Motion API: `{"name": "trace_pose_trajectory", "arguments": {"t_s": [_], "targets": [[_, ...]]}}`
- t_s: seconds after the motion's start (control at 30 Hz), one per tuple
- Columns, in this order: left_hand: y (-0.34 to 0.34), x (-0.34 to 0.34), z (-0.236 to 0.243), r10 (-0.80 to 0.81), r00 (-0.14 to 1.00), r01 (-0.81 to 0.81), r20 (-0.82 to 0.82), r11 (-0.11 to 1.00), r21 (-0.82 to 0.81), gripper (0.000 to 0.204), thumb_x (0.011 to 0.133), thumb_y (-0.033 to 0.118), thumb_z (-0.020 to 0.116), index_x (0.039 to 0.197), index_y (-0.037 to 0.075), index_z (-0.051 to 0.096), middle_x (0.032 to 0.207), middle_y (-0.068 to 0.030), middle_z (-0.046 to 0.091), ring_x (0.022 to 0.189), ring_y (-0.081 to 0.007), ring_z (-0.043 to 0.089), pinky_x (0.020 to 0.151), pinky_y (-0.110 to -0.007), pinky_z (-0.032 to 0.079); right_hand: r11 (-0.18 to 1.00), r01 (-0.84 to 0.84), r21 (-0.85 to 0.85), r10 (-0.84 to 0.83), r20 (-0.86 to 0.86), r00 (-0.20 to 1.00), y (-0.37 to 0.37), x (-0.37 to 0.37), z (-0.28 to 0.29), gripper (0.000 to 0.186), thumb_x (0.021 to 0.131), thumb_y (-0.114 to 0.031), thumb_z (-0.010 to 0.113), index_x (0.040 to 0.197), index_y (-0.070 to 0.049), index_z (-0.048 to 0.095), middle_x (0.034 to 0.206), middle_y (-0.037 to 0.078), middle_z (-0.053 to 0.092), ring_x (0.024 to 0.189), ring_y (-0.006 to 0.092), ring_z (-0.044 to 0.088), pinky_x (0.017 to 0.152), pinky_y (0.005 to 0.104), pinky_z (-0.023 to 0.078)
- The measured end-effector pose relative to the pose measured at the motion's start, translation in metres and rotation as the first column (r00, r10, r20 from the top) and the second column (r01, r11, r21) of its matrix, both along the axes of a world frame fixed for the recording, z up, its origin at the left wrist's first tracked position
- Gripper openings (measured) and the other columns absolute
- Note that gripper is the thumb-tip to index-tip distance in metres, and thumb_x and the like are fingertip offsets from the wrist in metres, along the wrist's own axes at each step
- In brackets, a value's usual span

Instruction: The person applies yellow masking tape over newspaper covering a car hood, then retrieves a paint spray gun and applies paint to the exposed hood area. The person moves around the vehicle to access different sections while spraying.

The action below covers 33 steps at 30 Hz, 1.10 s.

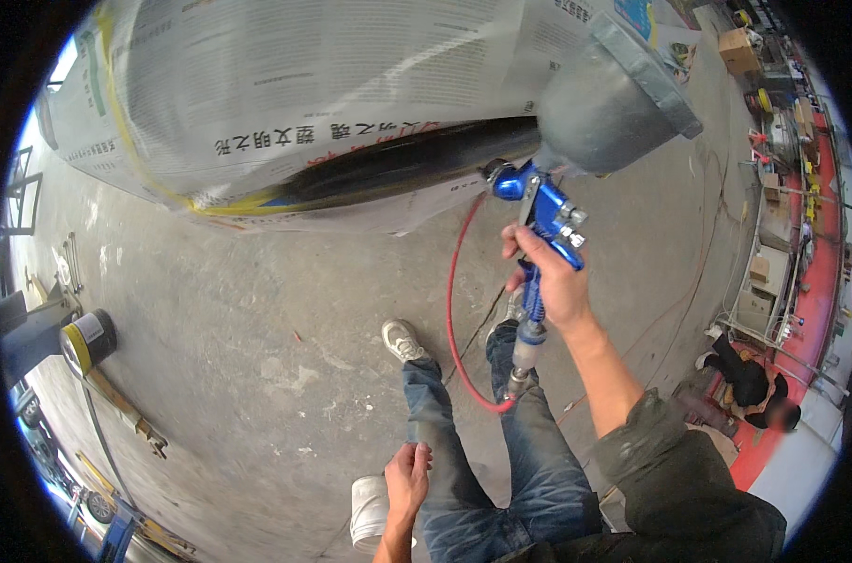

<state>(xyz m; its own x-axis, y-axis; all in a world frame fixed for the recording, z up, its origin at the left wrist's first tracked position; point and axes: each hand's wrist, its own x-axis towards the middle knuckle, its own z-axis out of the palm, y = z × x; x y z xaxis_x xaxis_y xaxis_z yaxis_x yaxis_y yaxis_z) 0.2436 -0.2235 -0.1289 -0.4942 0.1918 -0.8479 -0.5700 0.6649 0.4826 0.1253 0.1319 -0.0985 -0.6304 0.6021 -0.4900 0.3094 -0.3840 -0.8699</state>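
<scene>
My right hand (559, 286) is wrapped round the grip of a blue spray gun (550, 208), with fingers at its trigger. A large grey paint cup (618, 94) sits on top of the gun, tilted to the right. From the fitting under the handle a red air hose (456, 310) loops left and up. The gun's nozzle end is close to a glossy black curved panel (388, 169), framed by masking paper (332, 70) and yellow tape (144, 169). Low by my left thigh, my left hand (408, 477) has its fingers curled in, with nothing visible in them.
A white bucket (368, 511) is beside my left hand. On the left stands a blue lift post (32, 342) with a black-and-yellow drum (88, 340). Another person (740, 375) is low down at the right, near cluttered shelves (773, 225). Cracks and hose lines cross the concrete floor (229, 300).
</scene>
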Motion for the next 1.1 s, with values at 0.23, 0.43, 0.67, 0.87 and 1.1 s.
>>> {"name": "trace_pose_trajectory", "arguments": {"t_s": [0.23,0.43,0.67,0.87,1.1], "targets": [[0.020,0.002,0.003,-0.075,0.997,0.074,-0.012,0.997,-0.032,0.038,0.102,0.032,0.056,0.091,-0.002,0.068,0.076,-0.0118,0.070,0.067,-0.0193,0.069,0.065,-0.034,0.053,0.984,0.124,0.128,-0.124,-0.008,0.992,0.075,0.036,-0.020,0.021,0.096,-0.022,0.065,0.104,-0.003,0.069,0.093,0.005,0.069,0.081,0.0121,0.065,0.052,0.0279,0.056],[0.042,0.003,0.006,-0.135,0.991,0.135,0.000,0.989,-0.065,0.036,0.101,0.030,0.057,0.091,-0.002,0.068,0.075,-0.0122,0.070,0.066,-0.0201,0.069,0.064,-0.034,0.053,0.949,0.293,0.118,-0.290,-0.042,0.956,0.097,0.047,-0.013,0.020,0.096,-0.019,0.064,0.107,-0.003,0.069,0.098,0.005,0.069,0.086,0.0138,0.066,0.054,0.0295,0.058],[0.073,0.006,0.007,-0.215,0.976,0.213,-0.027,0.975,-0.066,0.034,0.102,0.025,0.056,0.090,-0.005,0.067,0.075,-0.0102,0.070,0.067,-0.0158,0.067,0.064,-0.031,0.053,0.974,0.147,-0.174,-0.163,-0.080,0.983,0.059,0.099,0.012,0.026,0.098,-0.022,0.060,0.118,-0.005,0.060,0.106,0.007,0.065,0.095,0.0172,0.062,0.057,0.0301,0.056],[0.117,0.000,0.020,-0.255,0.963,0.252,-0.091,0.967,-0.042,0.027,0.098,0.021,0.062,0.089,-0.003,0.067,0.075,-0.0109,0.068,0.064,-0.0175,0.064,0.063,-0.032,0.051,0.966,0.229,-0.121,-0.236,-0.053,0.970,0.080,0.123,0.019,0.024,0.097,-0.014,0.063,0.119,-0.004,0.062,0.113,0.006,0.067,0.094,0.0136,0.064,0.059,0.0272,0.058],[0.305,-0.051,0.095,-0.253,0.781,0.469,-0.570,0.842,0.268,0.028,0.072,0.016,0.088,0.085,0.005,0.065,0.070,-0.0033,0.059,0.056,-0.0112,0.054,0.051,-0.028,0.046,0.962,0.269,0.045,-0.265,-0.085,0.961,0.083,0.122,0.019,0.041,0.097,-0.006,0.059,0.136,-0.002,0.050,0.133,0.009,0.058,0.112,0.0160,0.061,0.059,0.0268,0.060]]}}
